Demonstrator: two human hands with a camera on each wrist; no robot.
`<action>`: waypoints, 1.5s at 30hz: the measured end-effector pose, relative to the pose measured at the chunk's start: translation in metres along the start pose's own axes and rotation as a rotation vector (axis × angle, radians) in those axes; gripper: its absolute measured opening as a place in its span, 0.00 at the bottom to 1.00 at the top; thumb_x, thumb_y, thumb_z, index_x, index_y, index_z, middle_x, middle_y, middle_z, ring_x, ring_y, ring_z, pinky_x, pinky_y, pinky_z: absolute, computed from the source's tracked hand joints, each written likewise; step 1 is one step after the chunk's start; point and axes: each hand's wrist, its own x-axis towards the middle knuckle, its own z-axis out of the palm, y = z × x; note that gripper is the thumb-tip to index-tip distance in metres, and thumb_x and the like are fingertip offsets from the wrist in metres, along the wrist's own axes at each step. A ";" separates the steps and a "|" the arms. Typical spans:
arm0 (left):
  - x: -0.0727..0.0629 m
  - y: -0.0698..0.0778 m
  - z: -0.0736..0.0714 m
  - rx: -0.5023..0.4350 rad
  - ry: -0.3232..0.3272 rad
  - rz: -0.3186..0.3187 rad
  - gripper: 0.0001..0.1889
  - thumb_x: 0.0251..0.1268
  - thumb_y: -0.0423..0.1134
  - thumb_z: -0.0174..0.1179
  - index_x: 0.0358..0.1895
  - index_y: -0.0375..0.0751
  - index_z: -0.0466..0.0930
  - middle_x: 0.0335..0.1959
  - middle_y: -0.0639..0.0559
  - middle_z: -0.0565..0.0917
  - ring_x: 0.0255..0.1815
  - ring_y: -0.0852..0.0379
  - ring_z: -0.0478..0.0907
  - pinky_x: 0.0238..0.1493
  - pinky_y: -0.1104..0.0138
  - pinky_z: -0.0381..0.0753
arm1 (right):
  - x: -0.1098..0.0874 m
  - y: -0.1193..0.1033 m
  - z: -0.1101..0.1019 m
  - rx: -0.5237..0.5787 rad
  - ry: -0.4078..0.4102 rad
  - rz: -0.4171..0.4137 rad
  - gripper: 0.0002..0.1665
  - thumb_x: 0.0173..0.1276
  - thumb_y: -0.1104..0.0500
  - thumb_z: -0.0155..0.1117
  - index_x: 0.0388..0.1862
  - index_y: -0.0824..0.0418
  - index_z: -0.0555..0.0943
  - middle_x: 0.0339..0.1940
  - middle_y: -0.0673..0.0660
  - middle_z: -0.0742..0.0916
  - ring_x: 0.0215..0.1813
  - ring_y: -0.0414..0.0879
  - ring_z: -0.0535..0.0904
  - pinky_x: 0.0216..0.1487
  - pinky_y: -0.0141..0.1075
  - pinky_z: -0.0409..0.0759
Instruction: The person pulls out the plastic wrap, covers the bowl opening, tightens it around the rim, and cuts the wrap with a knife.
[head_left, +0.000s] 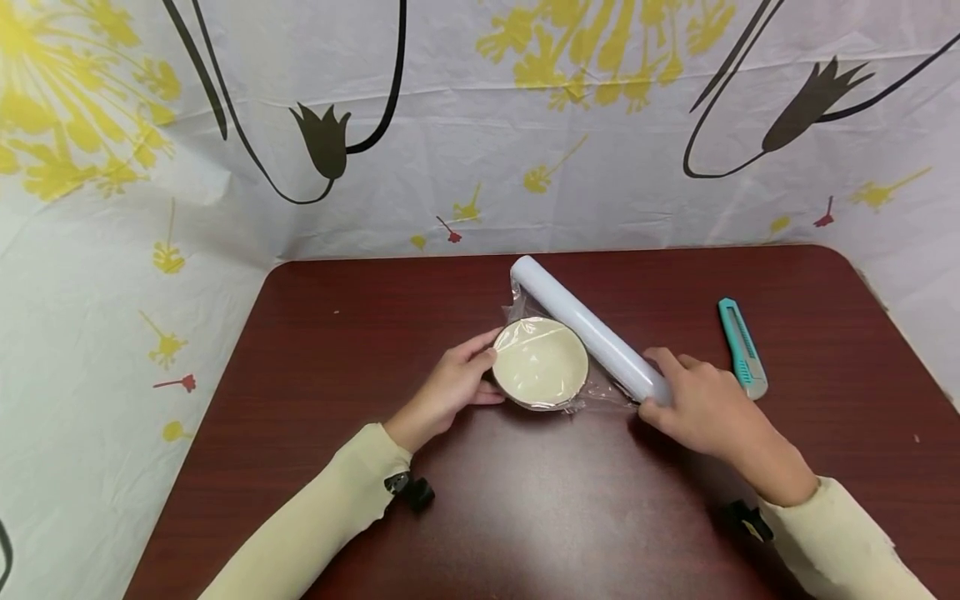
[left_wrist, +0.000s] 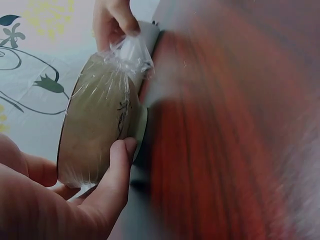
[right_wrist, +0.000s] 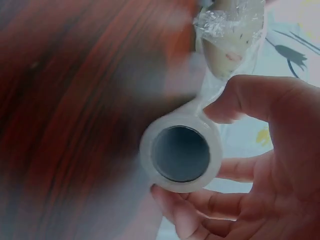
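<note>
A cream bowl (head_left: 540,364) stands on the table with clear plastic wrap stretched over its mouth and bunched against its side. My left hand (head_left: 452,385) grips the bowl's left side, thumb at the rim; in the left wrist view its fingers (left_wrist: 117,165) reach round the wall toward the foot. Right of the bowl, a white roll of plastic wrap (head_left: 588,327) lies slanting, and a sheet of film (head_left: 600,390) runs from it to the bowl. My right hand (head_left: 705,406) holds the roll's near end, thumb and fingers curled round it beside the hollow core (right_wrist: 180,153).
A teal utility knife (head_left: 742,348) lies on the table right of the roll, just beyond my right hand. The dark red wooden table (head_left: 360,333) has rounded back corners. A white patterned cloth (head_left: 450,150) hangs behind it and at the sides.
</note>
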 end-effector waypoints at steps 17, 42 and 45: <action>0.028 0.011 -0.003 0.039 0.024 0.050 0.22 0.92 0.35 0.48 0.79 0.39 0.77 0.43 0.39 0.88 0.30 0.53 0.89 0.37 0.54 0.95 | -0.007 -0.030 -0.003 -0.041 -0.079 0.010 0.50 0.66 0.55 0.68 0.88 0.52 0.65 0.15 0.52 0.71 0.19 0.47 0.63 0.19 0.43 0.65; 0.062 0.024 -0.010 0.250 0.093 0.090 0.18 0.91 0.41 0.54 0.70 0.40 0.86 0.51 0.42 0.89 0.32 0.58 0.85 0.31 0.63 0.91 | -0.012 -0.054 0.009 -0.082 -0.061 0.026 0.48 0.71 0.48 0.70 0.87 0.60 0.68 0.15 0.54 0.72 0.22 0.55 0.72 0.28 0.59 0.80; 0.066 0.024 -0.011 0.258 0.099 0.104 0.18 0.90 0.41 0.54 0.68 0.38 0.87 0.51 0.42 0.89 0.33 0.58 0.85 0.31 0.64 0.91 | -0.012 -0.056 0.010 -0.077 -0.057 0.026 0.49 0.71 0.47 0.72 0.86 0.60 0.68 0.15 0.55 0.72 0.21 0.56 0.72 0.25 0.57 0.79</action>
